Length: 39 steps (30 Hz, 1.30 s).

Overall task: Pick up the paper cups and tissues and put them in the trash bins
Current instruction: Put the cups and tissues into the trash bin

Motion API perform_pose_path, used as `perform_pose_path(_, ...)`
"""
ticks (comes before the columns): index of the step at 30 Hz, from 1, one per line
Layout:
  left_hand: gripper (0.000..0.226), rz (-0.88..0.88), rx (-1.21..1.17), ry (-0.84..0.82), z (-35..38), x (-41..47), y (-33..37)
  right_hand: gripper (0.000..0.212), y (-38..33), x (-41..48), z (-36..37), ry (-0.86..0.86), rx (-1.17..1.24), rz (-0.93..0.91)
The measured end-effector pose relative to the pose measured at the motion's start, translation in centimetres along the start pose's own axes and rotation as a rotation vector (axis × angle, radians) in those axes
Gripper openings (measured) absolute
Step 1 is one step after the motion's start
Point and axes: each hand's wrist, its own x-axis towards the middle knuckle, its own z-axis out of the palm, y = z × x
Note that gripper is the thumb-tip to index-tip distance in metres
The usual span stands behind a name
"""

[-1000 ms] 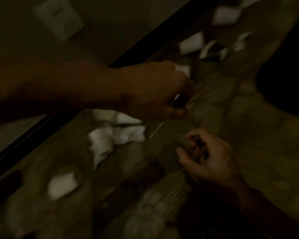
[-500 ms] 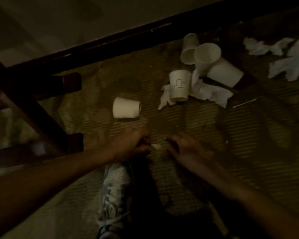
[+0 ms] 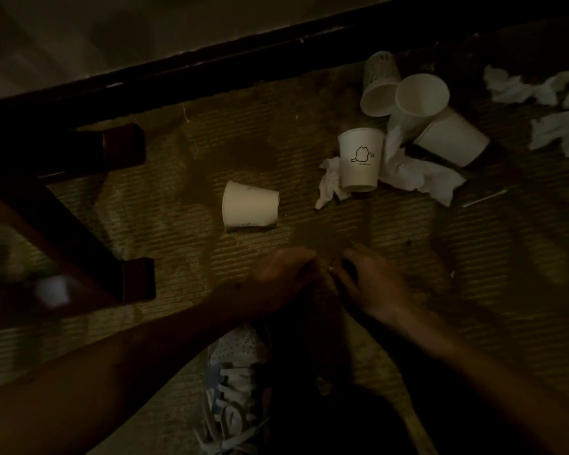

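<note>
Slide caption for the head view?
Left hand and right hand close together over a mat littered with cups and tissues.

Lone cup (image 3: 249, 205) L of mid cup (image 3: 360, 162), tissue (image 3: 418, 178) under it, cup pile (image 3: 421, 100) behind-R

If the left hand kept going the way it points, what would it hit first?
Probably the right hand: the left hand points toward it, fingertips nearly meeting. The dim picture hides whether they already touch.

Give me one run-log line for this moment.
stage: litter pickup | left hand, right hand: close together low over mat, grip unclear | paper cups: five on mat | tissues: on mat | bins: not in view
</note>
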Motion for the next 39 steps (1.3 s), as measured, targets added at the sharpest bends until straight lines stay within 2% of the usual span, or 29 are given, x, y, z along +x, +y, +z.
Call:
perform_pose_path(1, 0.006, -0.043, -0.065, -0.032, -0.2, 0.3, -0.5, 0.017, -0.8, 0.3, -0.3, 0.010, 0.157, 0.052)
perform_pose_path(3, 0.005, -0.105, -0.165, 0.018, -0.8, 0.8, -1.3, 0.008, -2.8, 1.4, -1.0, 0.027, 0.624, 0.216)
perform_pose_path(5, 0.012, -0.164, -0.273, 0.087, -1.6, 1.1, -1.3, 0.013, -4.4, 2.4, -1.7, -0.025, 1.002, 0.353)
perform_pose_path(8, 0.022, -0.257, -0.397, 0.172, -3.3, 1.0, -1.6, 0.013, -6.2, 3.8, -2.2, -0.164, 1.289, 0.401)
perform_pose_path(11, 0.026, -0.283, -0.441, 0.261, -5.1, 1.1, -2.2, 0.015, -7.2, 5.4, -2.0, -0.202, 1.290, 0.417)
perform_pose_path(14, 0.019, -0.290, -0.300, 0.512, -6.9, 0.6, -3.8, 0.011, -7.9, 7.0, -1.7, -0.171, 1.272, 0.474)
perform_pose_path(16, 0.022, -0.373, -0.268, 0.629, -7.6, -0.1, -5.3, 0.007, -8.0, 8.0, -1.6, -0.131, 1.294, 0.516)
perform_pose_path(17, 0.029, -0.448, -0.298, 0.634, -7.7, -0.3, -6.0, 0.005, -8.0, 8.5, -1.6, -0.105, 1.293, 0.546)
perform_pose_path(19, 0.043, -0.616, -0.404, 0.545, -7.4, -0.2, -7.0, 0.004, -7.9, 9.3, -1.6, -0.064, 1.290, 0.634)
perform_pose_path(21, 0.037, -0.644, -0.534, 0.452, -6.8, 0.3, -7.2, 0.005, -7.6, 9.8, -1.6, -0.047, 1.302, 0.692)
perform_pose_path(24, 0.017, -0.492, -0.615, 0.409, -6.2, 0.9, -6.9, 0.002, -7.4, 10.1, -1.7, -0.044, 1.297, 0.731)
perform_pose_path(26, 0.003, -0.377, -0.619, 0.360, -6.5, 1.3, -6.8, 0.010, -7.2, 10.0, -1.7, -0.047, 1.242, 0.700)
perform_pose_path(30, 0.032, -0.170, -0.575, 0.256, -7.1, 2.5, -6.2, 0.020, -6.6, 9.0, -2.1, -0.100, 1.161, 0.603)
perform_pose_path(33, 0.024, -0.176, -0.627, 0.181, -6.9, 3.9, -5.0, 0.030, -6.4, 8.1, -1.9, -0.113, 1.058, 0.532)
perform_pose_path(36, 0.016, -0.184, -0.701, 0.109, -6.5, 5.6, -3.3, 0.038, -6.3, 7.5, -2.1, -0.036, 0.950, 0.474)
perform_pose_path(39, 0.022, -0.172, -0.776, 0.048, -6.0, 7.0, -1.7, 0.052, -5.8, 7.2, -2.7, -0.005, 1.071, 0.463)
